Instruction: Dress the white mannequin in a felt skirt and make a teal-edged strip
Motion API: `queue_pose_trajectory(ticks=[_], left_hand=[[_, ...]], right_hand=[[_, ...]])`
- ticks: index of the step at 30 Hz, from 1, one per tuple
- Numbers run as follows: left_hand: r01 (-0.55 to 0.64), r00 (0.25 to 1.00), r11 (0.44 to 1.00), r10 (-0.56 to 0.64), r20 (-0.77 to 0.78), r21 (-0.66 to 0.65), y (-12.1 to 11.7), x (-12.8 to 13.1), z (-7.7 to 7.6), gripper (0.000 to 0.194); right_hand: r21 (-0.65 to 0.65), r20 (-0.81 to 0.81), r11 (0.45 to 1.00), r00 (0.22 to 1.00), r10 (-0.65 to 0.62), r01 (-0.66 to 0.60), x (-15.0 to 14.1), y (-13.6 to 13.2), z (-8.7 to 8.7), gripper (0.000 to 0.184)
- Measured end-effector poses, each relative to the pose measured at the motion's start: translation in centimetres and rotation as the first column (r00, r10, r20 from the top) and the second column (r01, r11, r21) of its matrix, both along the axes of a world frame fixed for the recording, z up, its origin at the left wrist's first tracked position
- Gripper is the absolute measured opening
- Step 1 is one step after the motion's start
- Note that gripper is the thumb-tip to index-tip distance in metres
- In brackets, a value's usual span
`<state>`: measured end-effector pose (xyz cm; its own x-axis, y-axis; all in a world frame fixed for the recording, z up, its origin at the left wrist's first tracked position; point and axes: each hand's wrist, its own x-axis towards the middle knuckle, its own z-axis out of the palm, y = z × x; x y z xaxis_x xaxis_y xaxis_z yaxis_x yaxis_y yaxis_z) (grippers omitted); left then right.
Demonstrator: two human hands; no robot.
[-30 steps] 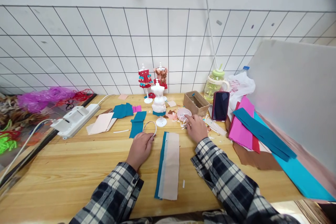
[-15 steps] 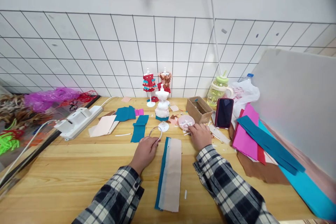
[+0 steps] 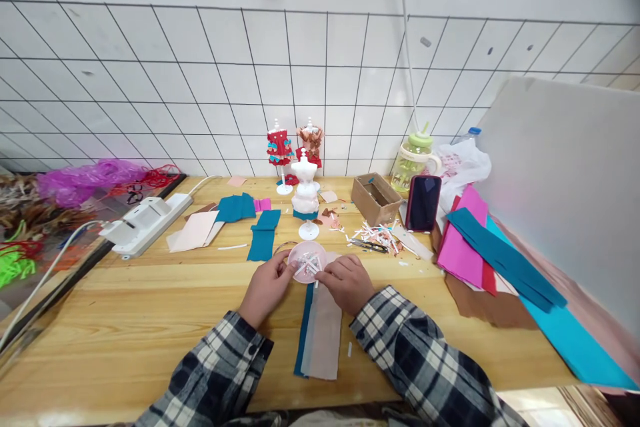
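Observation:
Between my hands is a shallow round pink dish point(image 3: 292, 271) with short white strips and small bits in it. My left hand point(image 3: 269, 285) is closed at its left rim, thumb on the near side. A thin ring point(image 3: 285, 244) shows only in part behind the dish, by my left fingers. My right hand point(image 3: 349, 282) is closed at the dish's lower right rim, fingertips partly hidden. Below the dish, a long pale pink fabric strip point(image 3: 324, 340) lies over a teal fabric strip point(image 3: 303, 340). A white mini dress form point(image 3: 304, 180) with white and teal wrapping stands just beyond.
Thread snips point(image 3: 370, 245) lie by a heap of white strips point(image 3: 383, 233). Behind stand a cardboard box point(image 3: 375, 203), a phone point(image 3: 424, 203) and a green-lidded bottle point(image 3: 415, 157). Folded fabrics point(image 3: 465, 247) lie right; a power strip point(image 3: 150, 223) sits left. Two dressed mini forms point(image 3: 280, 150) stand behind.
The pink dish has come from beside the box to the middle with my right hand, uncovering snips and strips. My left hand, which held the ring, now meets the dish. The view has shifted slightly.

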<state>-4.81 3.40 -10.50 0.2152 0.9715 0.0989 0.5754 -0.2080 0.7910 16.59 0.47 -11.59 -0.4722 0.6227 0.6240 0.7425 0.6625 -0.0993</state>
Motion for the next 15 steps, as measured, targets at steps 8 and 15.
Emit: queue_pose_trajectory(ticks=[8, 15], left_hand=[[-0.186, 0.981, 0.969, 0.174, -0.085, -0.16, 0.2, -2.7, 2.1, 0.045], [-0.54, 0.785, 0.838, 0.473, -0.4, -0.07, 0.5, -13.7, 4.7, 0.035]], right_hand=[[-0.136, -0.345, 0.984, 0.937, 0.063, -0.116, 0.8, 0.7, -0.9, 0.017], [-0.229, -0.374, 0.956, 0.89, -0.262, 0.185, 4.8, 2.4, -1.4, 0.024]])
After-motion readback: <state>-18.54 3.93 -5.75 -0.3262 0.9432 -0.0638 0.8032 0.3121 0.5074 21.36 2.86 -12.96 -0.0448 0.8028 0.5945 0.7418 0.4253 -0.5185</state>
